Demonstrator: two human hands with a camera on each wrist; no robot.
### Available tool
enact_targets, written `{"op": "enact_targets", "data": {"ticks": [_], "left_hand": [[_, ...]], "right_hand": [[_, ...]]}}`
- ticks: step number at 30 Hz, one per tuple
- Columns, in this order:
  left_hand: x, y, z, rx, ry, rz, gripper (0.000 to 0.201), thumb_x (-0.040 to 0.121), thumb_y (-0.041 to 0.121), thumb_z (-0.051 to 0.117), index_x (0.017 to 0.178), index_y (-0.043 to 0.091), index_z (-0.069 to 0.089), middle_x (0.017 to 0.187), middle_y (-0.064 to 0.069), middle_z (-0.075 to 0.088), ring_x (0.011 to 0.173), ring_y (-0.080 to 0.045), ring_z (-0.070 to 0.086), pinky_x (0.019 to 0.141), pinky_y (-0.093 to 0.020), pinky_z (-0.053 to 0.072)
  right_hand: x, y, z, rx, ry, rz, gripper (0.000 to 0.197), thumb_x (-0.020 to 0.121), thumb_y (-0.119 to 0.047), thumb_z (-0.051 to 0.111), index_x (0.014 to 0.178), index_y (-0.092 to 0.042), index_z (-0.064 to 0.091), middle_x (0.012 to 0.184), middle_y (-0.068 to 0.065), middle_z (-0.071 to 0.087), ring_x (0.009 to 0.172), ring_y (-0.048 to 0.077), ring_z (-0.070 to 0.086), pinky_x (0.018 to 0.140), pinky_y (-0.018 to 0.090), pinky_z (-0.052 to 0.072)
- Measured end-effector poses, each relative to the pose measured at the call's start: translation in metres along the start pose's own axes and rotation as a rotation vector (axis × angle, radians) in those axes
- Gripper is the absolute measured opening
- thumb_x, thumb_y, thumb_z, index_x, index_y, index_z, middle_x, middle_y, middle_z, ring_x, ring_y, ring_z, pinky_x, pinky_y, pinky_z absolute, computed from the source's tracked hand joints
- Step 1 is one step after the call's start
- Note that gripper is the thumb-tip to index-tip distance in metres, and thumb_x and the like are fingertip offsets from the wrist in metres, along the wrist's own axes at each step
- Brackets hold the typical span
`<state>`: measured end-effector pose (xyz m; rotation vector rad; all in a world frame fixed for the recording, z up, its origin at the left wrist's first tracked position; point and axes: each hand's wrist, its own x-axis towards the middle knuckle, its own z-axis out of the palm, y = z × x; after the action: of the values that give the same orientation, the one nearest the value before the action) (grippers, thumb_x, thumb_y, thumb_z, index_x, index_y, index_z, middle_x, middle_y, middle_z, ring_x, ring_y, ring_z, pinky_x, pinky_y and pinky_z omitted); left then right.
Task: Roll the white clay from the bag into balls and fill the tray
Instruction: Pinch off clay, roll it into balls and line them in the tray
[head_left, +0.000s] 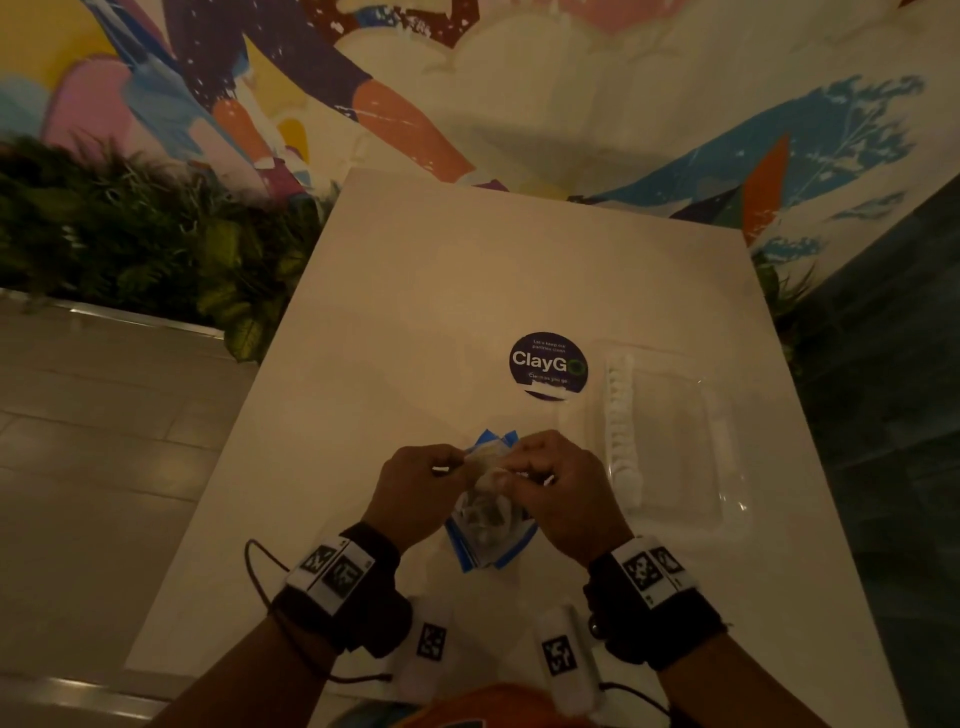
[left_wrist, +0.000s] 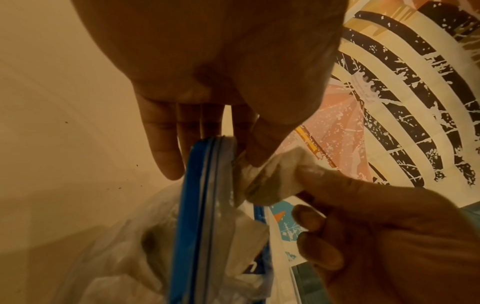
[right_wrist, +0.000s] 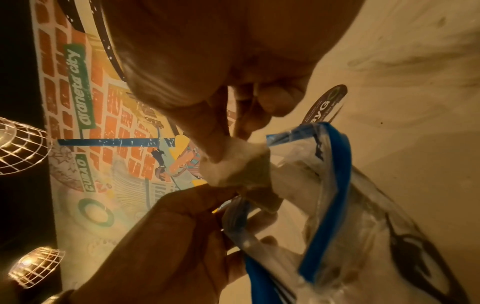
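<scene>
While both hands work close together over the near middle of the white table (head_left: 467, 291), a clear zip bag (head_left: 488, 519) with blue seal strips hangs between them, its mouth up. Left hand (head_left: 415, 488): thumb and forefinger pinch the bag's rim at the seal; the remaining fingers (left_wrist: 166, 144) hang fairly straight behind the plastic. Right hand (head_left: 561, 483): thumb and fingertips pinch a lump of white clay (left_wrist: 275, 176) at the bag's mouth, the lump partly outside, touching the plastic edge. More pale clay shows dimly through the bag's wall lower down. Clear plastic tray (head_left: 727, 467) sits on the table to the right of the hands, near but apart from them; a single row of small white balls (head_left: 621, 426) runs along its left side, touching one another. Round dark sticker (head_left: 548, 365) reading "ClayGo" lies on the table just left of the tray's far corner. Light dim; wrist views warm-tinted and soft.
</scene>
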<state>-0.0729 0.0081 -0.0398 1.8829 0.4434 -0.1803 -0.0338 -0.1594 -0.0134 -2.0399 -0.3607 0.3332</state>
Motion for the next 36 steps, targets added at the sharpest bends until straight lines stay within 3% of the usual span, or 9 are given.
{"op": "enact_targets", "data": {"ticks": [3, 7, 13, 18, 23, 27, 31, 34, 36], "left_hand": [[0.001, 0.002, -0.001, 0.008, -0.003, -0.006, 0.012, 0.087, 0.023, 0.064, 0.087, 0.018, 0.075, 0.081, -0.005, 0.073, 0.076, -0.024, 0.069, 0.072, -0.043, 0.057], [0.002, 0.002, -0.001, -0.018, -0.018, 0.006, 0.012, 0.087, 0.023, 0.064, 0.089, 0.019, 0.075, 0.082, -0.004, 0.073, 0.077, -0.023, 0.069, 0.072, -0.047, 0.057], [0.002, 0.0, 0.0, -0.066, -0.033, 0.028, 0.012, 0.087, 0.021, 0.065, 0.09, 0.017, 0.076, 0.088, -0.001, 0.074, 0.084, -0.018, 0.069, 0.078, -0.046, 0.056], [-0.001, 0.001, 0.0, -0.096, -0.048, 0.062, 0.011, 0.087, 0.023, 0.064, 0.086, 0.02, 0.075, 0.088, -0.001, 0.074, 0.081, -0.017, 0.069, 0.077, -0.04, 0.057], [-0.003, 0.002, -0.002, -0.139, -0.08, 0.045, 0.015, 0.085, 0.031, 0.066, 0.088, 0.019, 0.075, 0.087, -0.003, 0.074, 0.079, -0.019, 0.071, 0.075, -0.045, 0.058], [-0.004, 0.001, -0.002, -0.105, -0.113, 0.054, 0.011, 0.084, 0.023, 0.068, 0.092, 0.017, 0.073, 0.089, -0.004, 0.074, 0.082, -0.018, 0.071, 0.08, -0.045, 0.057], [-0.003, 0.001, -0.001, -0.063, -0.053, 0.068, 0.012, 0.083, 0.012, 0.068, 0.086, 0.022, 0.073, 0.086, -0.003, 0.074, 0.081, -0.016, 0.07, 0.081, -0.042, 0.057], [-0.003, 0.0, -0.001, -0.045, -0.058, 0.073, 0.01, 0.08, 0.015, 0.07, 0.084, 0.024, 0.074, 0.084, -0.001, 0.074, 0.08, -0.014, 0.07, 0.08, -0.042, 0.057], [-0.004, -0.001, -0.001, -0.04, -0.056, 0.054, 0.011, 0.081, 0.012, 0.07, 0.084, 0.022, 0.072, 0.085, -0.001, 0.074, 0.081, -0.014, 0.07, 0.079, -0.041, 0.058]], "right_hand": [[-0.002, -0.008, -0.003, 0.152, 0.053, -0.102, 0.017, 0.074, -0.017, 0.076, 0.077, -0.032, 0.07, 0.084, -0.017, 0.067, 0.08, 0.0, 0.064, 0.068, 0.013, 0.05], [0.001, -0.017, -0.006, 0.323, -0.129, 0.059, 0.022, 0.081, -0.004, 0.07, 0.083, -0.025, 0.073, 0.071, -0.012, 0.072, 0.064, 0.0, 0.065, 0.057, 0.012, 0.047], [0.006, 0.004, 0.001, 0.236, -0.067, 0.242, 0.02, 0.081, -0.01, 0.072, 0.096, -0.022, 0.065, 0.06, -0.004, 0.064, 0.046, 0.001, 0.055, 0.048, 0.019, 0.044], [0.01, 0.012, 0.005, 0.181, -0.051, 0.256, 0.025, 0.081, -0.014, 0.072, 0.106, -0.017, 0.067, 0.069, -0.004, 0.066, 0.054, 0.0, 0.06, 0.052, 0.015, 0.046], [0.01, 0.011, 0.006, 0.165, -0.072, 0.241, 0.01, 0.081, -0.02, 0.073, 0.077, -0.029, 0.069, 0.074, -0.003, 0.07, 0.067, 0.008, 0.065, 0.061, 0.022, 0.053], [0.01, 0.012, 0.007, 0.149, -0.059, 0.25, 0.005, 0.081, -0.022, 0.073, 0.082, -0.026, 0.07, 0.079, -0.003, 0.069, 0.074, 0.01, 0.064, 0.066, 0.024, 0.053], [0.008, 0.013, 0.007, 0.048, -0.017, 0.248, 0.009, 0.08, -0.021, 0.073, 0.086, -0.027, 0.07, 0.087, -0.005, 0.067, 0.084, 0.012, 0.064, 0.075, 0.027, 0.055], [0.005, 0.009, 0.006, 0.033, 0.065, 0.204, 0.023, 0.077, -0.016, 0.075, 0.073, -0.037, 0.064, 0.086, -0.01, 0.066, 0.079, 0.007, 0.063, 0.071, 0.027, 0.055], [0.004, 0.003, 0.0, 0.124, 0.115, 0.21, 0.022, 0.077, -0.011, 0.074, 0.073, -0.032, 0.067, 0.08, -0.006, 0.069, 0.068, 0.007, 0.064, 0.063, 0.025, 0.055]]}}
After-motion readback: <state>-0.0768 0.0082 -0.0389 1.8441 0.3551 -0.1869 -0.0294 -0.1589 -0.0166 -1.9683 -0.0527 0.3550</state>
